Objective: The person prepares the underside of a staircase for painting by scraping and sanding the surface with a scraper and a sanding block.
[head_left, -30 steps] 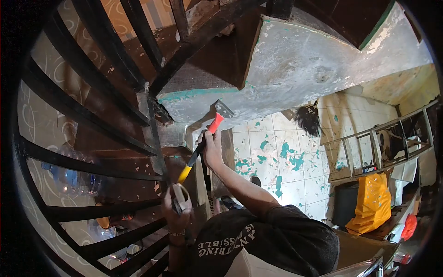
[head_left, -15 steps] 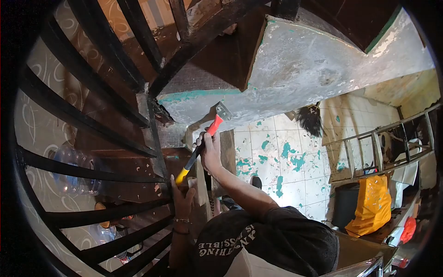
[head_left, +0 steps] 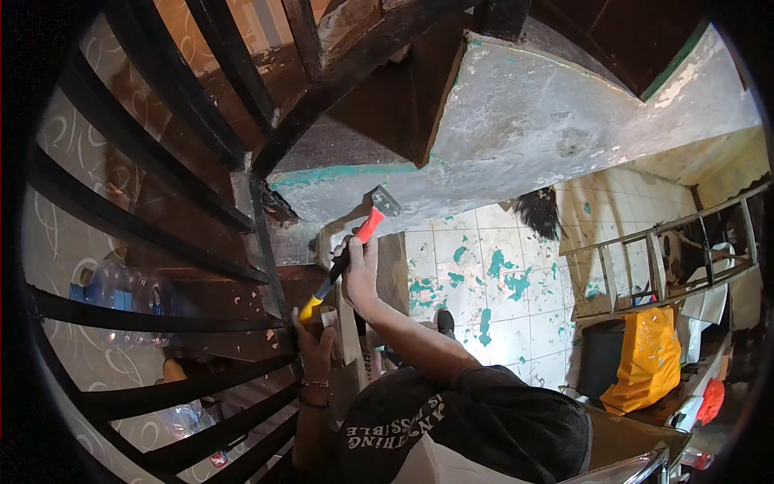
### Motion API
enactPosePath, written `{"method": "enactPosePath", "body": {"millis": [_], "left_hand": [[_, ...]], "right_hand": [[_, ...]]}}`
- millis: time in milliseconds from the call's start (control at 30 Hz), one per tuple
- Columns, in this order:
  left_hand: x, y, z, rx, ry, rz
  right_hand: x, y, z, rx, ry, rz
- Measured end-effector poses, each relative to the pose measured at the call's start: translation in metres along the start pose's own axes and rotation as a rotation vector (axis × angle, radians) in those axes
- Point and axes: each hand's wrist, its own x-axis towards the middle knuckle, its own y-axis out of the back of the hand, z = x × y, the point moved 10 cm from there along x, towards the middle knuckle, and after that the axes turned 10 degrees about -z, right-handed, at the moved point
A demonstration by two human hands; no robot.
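Observation:
My right hand is wrapped around the upper handle of a long scraper with a red neck, a black grip and a yellow end. The scraper's metal blade lies against or very close to the grey stair wall; contact is hard to make out. Lower on the handle, my left hand curls at the yellow end, beside the dark railing post. Part of its grip is hidden. A strip of green paint runs along the wall's upper edge, above the blade.
Dark railing bars curve along the left. Green paint flakes lie on the white tiled floor below. A ladder, a yellow bag and a black bin stand at the right. Clear plastic bottles show behind the railing.
The scraper and my right hand have shifted slightly down and left, and the yellow end sits closer into my left hand. The whole view has also moved a little.

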Motion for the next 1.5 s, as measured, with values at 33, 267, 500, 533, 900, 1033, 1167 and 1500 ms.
{"method": "enactPosePath", "body": {"millis": [33, 267, 500, 533, 900, 1033, 1167, 1500], "left_hand": [[0.0, 0.001, 0.0, 0.014, -0.012, 0.008], [0.019, 0.003, -0.009, 0.123, 0.018, 0.145], [0.046, -0.001, 0.014, 0.142, -0.12, 0.185], [0.048, -0.005, 0.021, 0.044, -0.081, 0.172], [0.045, -0.018, 0.056, 0.384, -0.249, 0.208], [0.041, -0.03, 0.022, 0.481, -0.336, 0.124], [0.026, -0.038, -0.044, 0.39, -0.261, -0.101], [0.088, -0.094, 0.077, 0.388, -0.489, 0.068]], "right_hand": [[0.0, -0.002, -0.001, 0.041, 0.01, 0.008], [0.003, -0.005, 0.01, 0.069, 0.014, 0.024], [0.008, -0.014, 0.013, 0.09, 0.006, 0.041], [0.009, -0.015, 0.015, 0.13, 0.028, 0.036], [0.021, -0.037, -0.045, 0.207, 0.176, -0.051], [-0.003, -0.005, -0.085, -0.112, 0.182, 0.027], [-0.032, 0.1, -0.129, -0.216, 0.259, 0.175], [-0.093, 0.215, -0.187, -0.869, 0.068, 0.071]]}}
